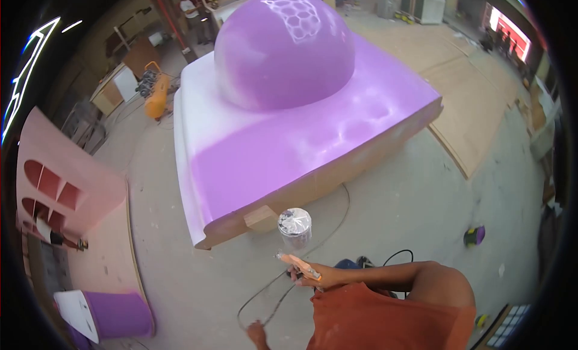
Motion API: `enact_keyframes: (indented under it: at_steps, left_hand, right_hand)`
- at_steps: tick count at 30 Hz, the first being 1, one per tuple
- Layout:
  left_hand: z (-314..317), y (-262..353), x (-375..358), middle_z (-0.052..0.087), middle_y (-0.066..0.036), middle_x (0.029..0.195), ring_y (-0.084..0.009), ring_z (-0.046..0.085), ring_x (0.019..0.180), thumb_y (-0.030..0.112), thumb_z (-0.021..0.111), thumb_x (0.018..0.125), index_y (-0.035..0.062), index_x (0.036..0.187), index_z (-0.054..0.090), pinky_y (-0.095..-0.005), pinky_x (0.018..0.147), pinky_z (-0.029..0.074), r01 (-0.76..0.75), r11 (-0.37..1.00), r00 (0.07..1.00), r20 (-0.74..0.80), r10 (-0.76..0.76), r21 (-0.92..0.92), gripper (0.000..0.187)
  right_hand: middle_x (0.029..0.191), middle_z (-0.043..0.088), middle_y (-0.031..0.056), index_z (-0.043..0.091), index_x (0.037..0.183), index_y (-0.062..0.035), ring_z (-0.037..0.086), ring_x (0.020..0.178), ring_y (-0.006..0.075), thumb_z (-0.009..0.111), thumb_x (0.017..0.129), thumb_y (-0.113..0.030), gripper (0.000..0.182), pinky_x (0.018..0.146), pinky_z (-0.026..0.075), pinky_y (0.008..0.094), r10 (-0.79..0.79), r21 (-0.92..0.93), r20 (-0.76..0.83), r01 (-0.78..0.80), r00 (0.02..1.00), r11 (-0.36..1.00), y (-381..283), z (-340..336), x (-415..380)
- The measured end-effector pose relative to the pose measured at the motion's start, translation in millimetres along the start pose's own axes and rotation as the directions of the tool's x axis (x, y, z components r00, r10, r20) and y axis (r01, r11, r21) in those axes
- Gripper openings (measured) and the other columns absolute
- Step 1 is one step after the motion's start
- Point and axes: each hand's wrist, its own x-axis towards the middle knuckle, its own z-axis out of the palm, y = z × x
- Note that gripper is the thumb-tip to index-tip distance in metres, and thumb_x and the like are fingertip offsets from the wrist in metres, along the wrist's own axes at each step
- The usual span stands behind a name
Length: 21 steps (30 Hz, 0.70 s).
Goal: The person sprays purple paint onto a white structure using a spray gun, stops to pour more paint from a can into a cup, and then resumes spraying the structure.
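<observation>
My right hand (304, 275) is closed around an orange-and-cream spray gun (301, 265). Just beyond the gun is a clear cup (295, 229) with a silvery, paint-smeared top; whether it joins the gun is hard to see. At the bottom, my left hand (257, 335) is closed on a thin dark hose (241, 311), which loops up towards the gun. In front of me stands a large board-sided form (259, 175), its top partly purple and partly white. A big purple dome (283, 61) rises from it, with a pale honeycomb pattern near its crown.
Left stands a pink curved panel (72, 175) with arched openings, and a purple-and-white drum shape (117, 314). An orange compressor (158, 97) sits behind. A purple-stained bucket (474, 235) lies right, and flat boards (475, 121) cover floor there. A person (189, 12) stands far back.
</observation>
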Motion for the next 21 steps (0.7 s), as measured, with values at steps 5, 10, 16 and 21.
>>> enact_keyframes:
  at_steps: [5,10,16,21]
  left_hand:
    - [18.7,-55.5,-10.1,0.074,-0.017,0.08,-0.0361,0.07,0.077,0.051,0.037,0.102,0.0045,0.07,0.075,-0.0455,0.079,0.055,0.209,0.908,0.767,0.637,0.078,-0.363,0.068]
    - [19.4,-106.6,-8.6,0.07,-0.019,0.068,-0.033,0.068,0.066,0.053,0.051,0.096,-0.0007,0.071,0.075,-0.0454,0.073,0.052,0.673,0.478,0.704,0.686,-0.18,-0.565,0.064]
    - [80.9,-203.8,47.7,0.065,-0.008,0.064,-0.024,0.06,0.061,0.048,0.052,0.098,0.0065,0.071,0.071,-0.0417,0.062,0.047,0.398,0.571,0.896,0.438,-0.074,-0.718,0.053]
    - [91.1,-388.1,63.9,0.067,-0.015,0.063,-0.0309,0.064,0.061,0.047,0.058,0.095,-0.0001,0.072,0.073,-0.0452,0.068,0.049,0.395,0.614,0.909,0.386,-0.156,-0.683,0.054]
  right_hand:
    - [0.109,0.057,0.0008,0.049,0.133,-0.007,0.055,0.096,0.0122,0.062,0.1,-0.025,0.04,0.084,0.047,0.0314,-0.12,-0.102,-0.059,0.114,0.991,0.988,6.0,65.9,88.1]
    - [0.11,0.056,0.0021,0.052,0.132,-0.0069,0.054,0.101,0.0148,0.059,0.102,-0.022,0.034,0.091,0.045,0.035,-0.046,-0.216,-0.013,0.042,0.999,0.976,13.3,110.3,148.1]
    - [0.1,0.056,0.0039,0.05,0.137,-0.0135,0.055,0.089,0.0127,0.058,0.103,-0.026,0.037,0.079,0.048,0.0307,-0.092,-0.213,-0.119,0.065,0.989,0.975,26.7,178.0,222.2]
    - [0.102,0.058,0.005,0.053,0.13,-0.0061,0.056,0.092,0.0141,0.057,0.103,-0.02,0.03,0.084,0.047,0.0312,-0.178,-0.174,-0.381,0.118,0.907,0.978,56.1,285.9,306.8]
